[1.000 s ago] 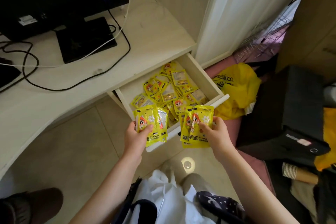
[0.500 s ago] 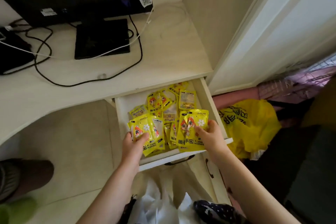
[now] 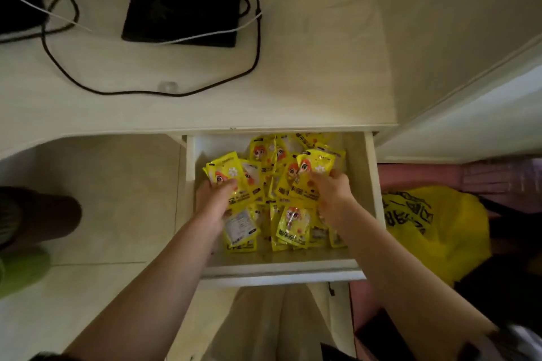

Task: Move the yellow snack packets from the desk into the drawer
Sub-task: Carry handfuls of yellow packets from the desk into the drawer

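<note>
Nearest, both forearms are reaching up into the open drawer from the bottom edge. The left hand is gripping a yellow snack packet at about 10 o'clock in the drawer — thumb curled over its lower face, fingers hidden behind it. The right hand is pinching a second packet at about 1 o'clock, fingers bent over its lower right corner. Both held packets are sitting just above the loose packets lying across the drawer floor, most thickly from the centre toward 12 o'clock. Beyond the drawer, at 12 o'clock, the desk is carrying a black monitor base and black cables.
</note>
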Demonstrator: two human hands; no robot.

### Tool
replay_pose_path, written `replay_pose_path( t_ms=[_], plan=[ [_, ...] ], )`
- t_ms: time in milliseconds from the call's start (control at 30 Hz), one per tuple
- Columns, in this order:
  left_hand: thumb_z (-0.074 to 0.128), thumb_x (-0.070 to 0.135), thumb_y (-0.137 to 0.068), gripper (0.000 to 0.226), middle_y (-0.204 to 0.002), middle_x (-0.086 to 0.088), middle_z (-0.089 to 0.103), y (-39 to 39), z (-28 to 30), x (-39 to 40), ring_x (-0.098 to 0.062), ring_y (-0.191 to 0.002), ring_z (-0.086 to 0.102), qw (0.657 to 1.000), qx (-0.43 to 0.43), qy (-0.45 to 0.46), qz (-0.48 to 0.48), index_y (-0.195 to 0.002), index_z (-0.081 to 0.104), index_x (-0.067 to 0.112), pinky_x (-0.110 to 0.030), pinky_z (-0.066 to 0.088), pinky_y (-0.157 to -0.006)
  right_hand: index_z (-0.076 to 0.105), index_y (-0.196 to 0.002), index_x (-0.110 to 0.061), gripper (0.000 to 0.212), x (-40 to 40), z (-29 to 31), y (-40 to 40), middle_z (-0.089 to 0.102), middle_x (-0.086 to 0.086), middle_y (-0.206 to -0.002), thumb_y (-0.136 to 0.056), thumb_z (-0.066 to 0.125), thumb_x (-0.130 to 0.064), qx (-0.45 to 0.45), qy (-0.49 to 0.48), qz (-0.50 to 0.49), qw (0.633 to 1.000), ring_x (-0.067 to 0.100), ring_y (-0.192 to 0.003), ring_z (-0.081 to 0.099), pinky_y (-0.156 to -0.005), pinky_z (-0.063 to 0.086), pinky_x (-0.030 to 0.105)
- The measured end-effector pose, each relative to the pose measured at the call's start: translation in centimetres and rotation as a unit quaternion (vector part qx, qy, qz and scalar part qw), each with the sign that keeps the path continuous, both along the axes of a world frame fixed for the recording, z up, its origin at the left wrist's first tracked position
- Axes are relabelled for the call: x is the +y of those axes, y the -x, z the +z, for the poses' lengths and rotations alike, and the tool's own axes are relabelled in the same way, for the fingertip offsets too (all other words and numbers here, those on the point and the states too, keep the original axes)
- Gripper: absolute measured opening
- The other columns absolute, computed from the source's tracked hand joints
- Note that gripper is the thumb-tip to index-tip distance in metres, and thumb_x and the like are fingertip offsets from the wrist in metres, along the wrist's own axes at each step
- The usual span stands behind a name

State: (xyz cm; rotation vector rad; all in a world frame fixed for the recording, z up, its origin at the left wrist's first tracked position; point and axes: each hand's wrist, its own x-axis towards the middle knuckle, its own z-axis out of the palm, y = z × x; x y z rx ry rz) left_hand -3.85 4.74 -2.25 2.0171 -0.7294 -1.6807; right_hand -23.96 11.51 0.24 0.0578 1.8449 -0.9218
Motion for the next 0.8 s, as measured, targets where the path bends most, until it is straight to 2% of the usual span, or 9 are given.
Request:
replay_pose_path(
  t_ms=[133,200,333,433,500,567,633,700,800],
  plan=[
    [0.073,0.017,-0.078,0.029,-0.098,-0.007,0.070,0.8,-2.7,-4.1,-0.018,-0.079,0.066,1.000,0.004,-0.016,0.005,-0.106,0.063,0.015,-0.025,0.048,-0.058,0.057,-0.084,-0.016,0.010,-5.0,-3.2,0.1,0.058,0.000,-0.074,-0.087,0.066,-0.018,0.008,-0.021,0.018,1.000,0.018,-0.075,0.055,-0.068,0.046,0.035],
    [0.073,0.020,-0.079,0.038,-0.104,-0.005,0.068,1.4,-4.0,-6.0,-0.017,-0.085,0.064,1.000,0.011,-0.025,0.004,-0.114,0.061,0.014,-0.026,0.047,-0.059,0.059,-0.098,-0.010,0.020,-7.2,-4.8,0.2,0.060,-0.001,-0.073,-0.086,0.068,-0.021,0.002,-0.027,0.033,0.999,0.020,-0.082,0.057,-0.076,0.050,0.042],
    [0.077,0.024,-0.077,0.044,-0.108,-0.007,0.066,2.5,-6.1,-9.2,-0.026,-0.099,0.062,0.999,0.032,-0.036,-0.001,-0.116,0.060,0.015,-0.035,0.054,-0.063,0.054,-0.121,-0.011,0.041,-9.6,-7.5,0.8,0.064,-0.002,-0.078,-0.086,0.070,-0.022,0.000,-0.013,0.034,0.999,0.020,-0.085,0.061,-0.071,0.045,0.038],
    [0.075,0.031,-0.078,0.043,-0.103,-0.008,0.066,2.4,-7.5,-10.0,-0.028,-0.091,0.065,0.999,0.006,-0.040,-0.025,-0.114,0.060,0.014,-0.043,0.059,-0.070,0.059,-0.118,-0.004,0.033,-9.6,-8.8,1.3,0.065,0.005,-0.097,-0.088,0.065,-0.016,0.077,-0.036,0.097,0.992,0.021,-0.085,0.061,-0.071,0.048,0.034],
    [0.072,0.033,-0.079,0.041,-0.097,-0.010,0.067,2.0,-8.0,-9.9,-0.030,-0.088,0.067,0.996,-0.043,-0.041,-0.064,-0.112,0.061,0.012,-0.050,0.059,-0.075,0.061,-0.114,-0.006,0.024,-9.1,-8.9,1.7,0.063,0.008,-0.099,-0.091,0.058,-0.012,0.132,-0.055,0.133,0.981,0.022,-0.090,0.060,-0.075,0.050,0.032],
    [0.069,0.027,-0.082,0.030,-0.086,-0.008,0.066,1.7,-7.4,-9.2,-0.027,-0.080,0.066,0.988,-0.095,-0.018,-0.118,-0.105,0.063,0.009,-0.044,0.058,-0.077,0.063,-0.109,-0.007,0.021,-8.3,-8.4,2.2,0.060,0.008,-0.091,-0.092,0.051,-0.009,0.166,-0.079,0.168,0.969,0.022,-0.079,0.056,-0.062,0.045,0.028],
    [0.065,0.016,-0.086,0.019,-0.077,-0.005,0.060,1.4,-6.7,-8.5,-0.019,-0.067,0.058,0.980,-0.128,0.004,-0.152,-0.103,0.061,0.008,-0.029,0.051,-0.066,0.062,-0.100,-0.012,0.018,-7.5,-7.8,2.4,0.058,0.005,-0.078,-0.092,0.047,-0.007,0.181,-0.092,0.192,0.960,0.022,-0.066,0.051,-0.048,0.034,0.025],
    [0.059,0.007,-0.087,0.022,-0.081,-0.004,0.058,1.1,-6.1,-7.8,-0.013,-0.061,0.051,0.975,-0.145,0.010,-0.167,-0.109,0.058,0.011,-0.024,0.042,-0.055,0.060,-0.092,-0.013,0.018,-6.8,-7.2,2.5,0.050,0.002,-0.065,-0.089,0.044,-0.004,0.182,-0.099,0.199,0.958,0.022,-0.058,0.045,-0.045,0.029,0.024],
    [0.056,0.002,-0.087,0.039,-0.093,0.000,0.058,0.7,-4.8,-6.4,-0.006,-0.067,0.051,0.967,-0.160,0.028,-0.197,-0.126,0.054,0.007,-0.015,0.040,-0.050,0.062,-0.086,-0.013,0.026,-5.7,-5.8,2.4,0.047,0.002,-0.060,-0.082,0.040,0.001,0.178,-0.092,0.211,0.957,0.019,-0.051,0.039,-0.048,0.030,0.024]
  ],
)
